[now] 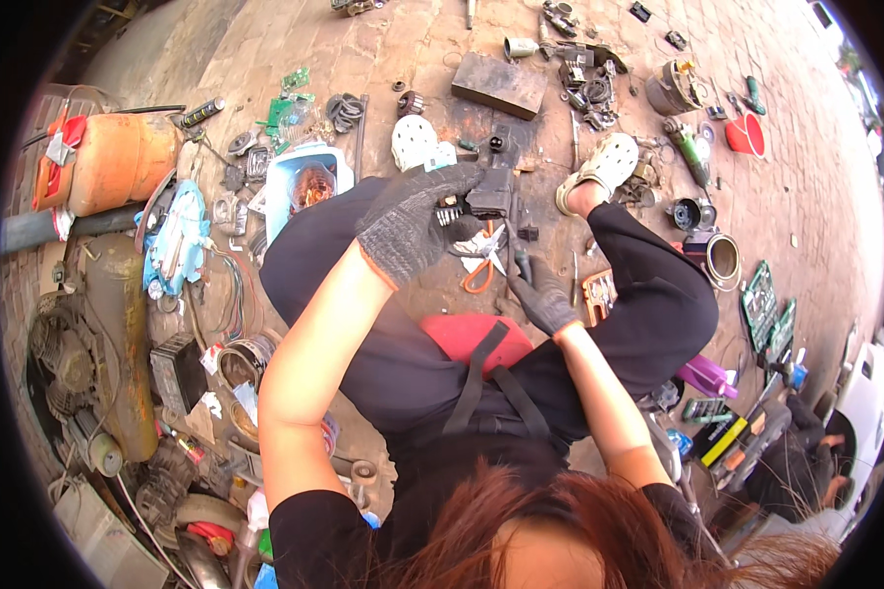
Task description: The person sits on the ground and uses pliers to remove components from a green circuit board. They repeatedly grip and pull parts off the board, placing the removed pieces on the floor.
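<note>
My left hand [410, 221], in a grey knit glove, is closed around a black blocky machine part [493, 192] in front of me. Its fingers cover the part's left side. Below and to the right, my gloved right hand [548, 302] is closed on a slim tool with a dark handle [524, 265]. The tool points up toward the part; its tip is too small to make out. Between the hands lie scissors [478, 277] with orange handles. A dark metal block [499, 86] rests on the ground beyond the part.
A light blue basin [336, 160] stands left of my knee, near an orange gas cylinder [128, 162]. Loose machine parts [589, 88], a green power tool [688, 149] and a red container [746, 135] lie ahead to the right. A green tool case [761, 304] is at far right.
</note>
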